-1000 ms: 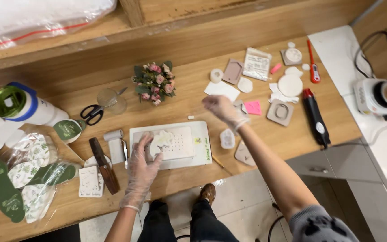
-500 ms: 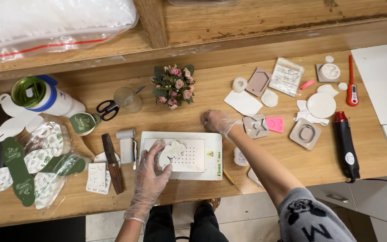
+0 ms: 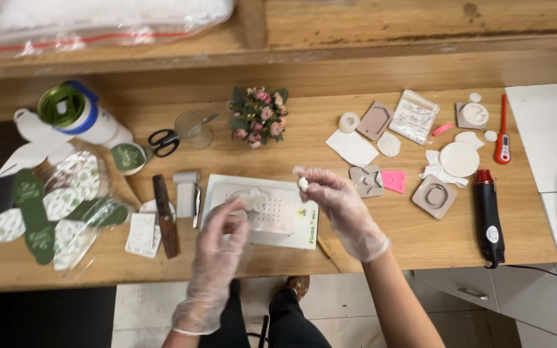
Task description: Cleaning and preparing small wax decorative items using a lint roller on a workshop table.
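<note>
A small white lump [image 3: 302, 183] sits pinched in the right hand's [image 3: 336, 206] gloved fingertips, held over the white mat [image 3: 262, 209] at the counter's [image 3: 356, 232] middle. The left hand [image 3: 224, 241] curls loosely at seven o'clock, gripping nothing. Moulds [image 3: 365, 180] wait at three o'clock.

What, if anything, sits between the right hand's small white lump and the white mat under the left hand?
Nothing visible does. The right hand pinches the small white lump at its fingertips, just above the white rectangular mat. The left hand hovers over the mat's left part, beside that path, not across it.
</note>
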